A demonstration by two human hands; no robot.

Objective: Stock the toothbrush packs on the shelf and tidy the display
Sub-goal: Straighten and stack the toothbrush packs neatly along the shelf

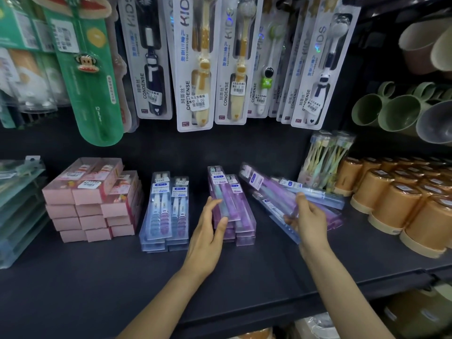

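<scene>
Head view: shelf (73, 277), tidying step. Left hand (208, 231) rests straight fingers on purple stack (242, 216). Right hand (308, 216) pinches a loose pack (274, 189) from the skewed pile. Next, likely: square it onto the stack.

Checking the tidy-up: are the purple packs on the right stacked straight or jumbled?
Jumbled: the purple packs lie skewed across each other, right hand gripping one.
</scene>
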